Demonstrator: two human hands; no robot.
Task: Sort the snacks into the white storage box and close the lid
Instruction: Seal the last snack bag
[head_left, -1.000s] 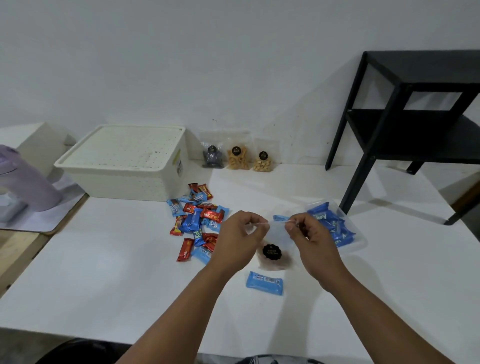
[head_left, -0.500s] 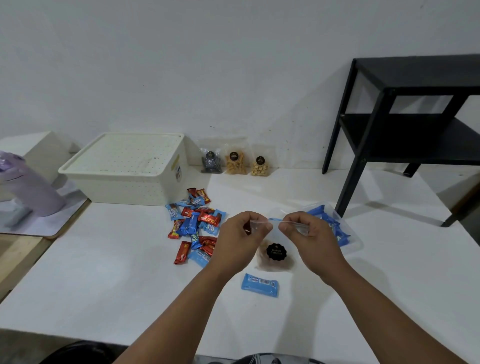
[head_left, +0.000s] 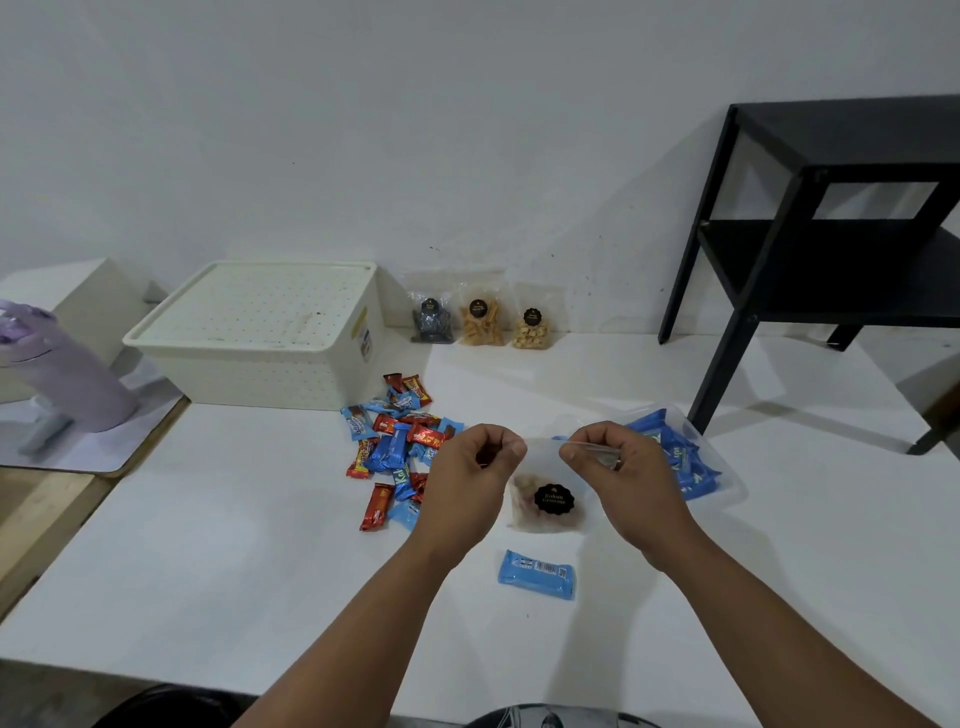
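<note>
My left hand and my right hand both pinch the top edge of a clear snack pouch with a round black label, held just above the table. A single blue wrapped bar lies below it. A pile of red and blue wrapped snacks lies left of my hands. A clear bag of blue bars sits behind my right hand. The white storage box stands at the back left with its lid on. Three clear snack pouches lean against the wall.
A black metal side table stands at the right, one leg near the bag of blue bars. A purple tumbler lies on a mat at the left edge. The white table ends in a wooden surface at the left.
My hands have moved slightly apart along the pouch's top edge. The view has shifted a little; the objects on the table stay in place.
</note>
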